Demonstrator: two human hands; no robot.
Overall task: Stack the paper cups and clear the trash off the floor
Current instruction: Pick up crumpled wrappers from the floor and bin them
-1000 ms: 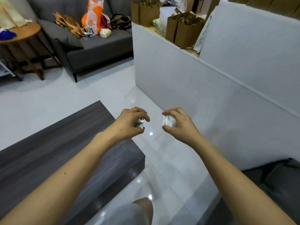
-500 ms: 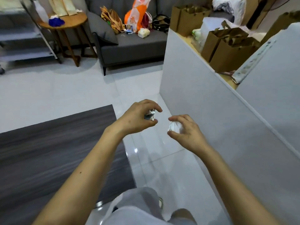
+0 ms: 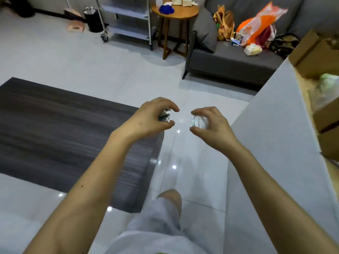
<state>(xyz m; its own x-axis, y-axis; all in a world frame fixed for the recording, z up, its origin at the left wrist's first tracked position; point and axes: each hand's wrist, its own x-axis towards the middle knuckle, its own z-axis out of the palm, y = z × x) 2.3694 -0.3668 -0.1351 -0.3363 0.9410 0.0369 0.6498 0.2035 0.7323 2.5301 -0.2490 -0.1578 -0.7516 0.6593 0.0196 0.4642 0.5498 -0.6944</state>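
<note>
1. The pale tiled floor (image 3: 82, 57) fills most of the frame, with a dark wood-grain low table (image 3: 55, 129) at centre left and a white partition wall (image 3: 275, 143) running down the right side
2. A grey sofa (image 3: 234, 61) sits at upper right, loaded with an orange and white bag (image 3: 260, 24) and other clutter; a round wooden side table (image 3: 176, 11) and a metal cart (image 3: 126, 17) stand at upper centre
3. A small black bin (image 3: 93, 19) stands at upper left, well apart from the hands; I judge it the likely place for the trash
4. The left hand (image 3: 152, 120), at centre frame, has its fingers curled and clamped on a crumpled wad of printed paper (image 3: 166, 116)
5. The right hand (image 3: 211, 123), just beside it, pinches a small white crumpled ball (image 3: 197, 121) between thumb and bent fingers
6. Risk: both pieces are held only at the fingertips, so a loosened pinch while walking could drop one back onto the floor; the table's corner lies close to the walking path and could catch a leg
7. Hard to make out: no paper cups show anywhere, the picture is motion-blurred, the bin's opening is unclear, and the cardboard boxes (image 3: 311, 54) at the right edge are cut off
</note>
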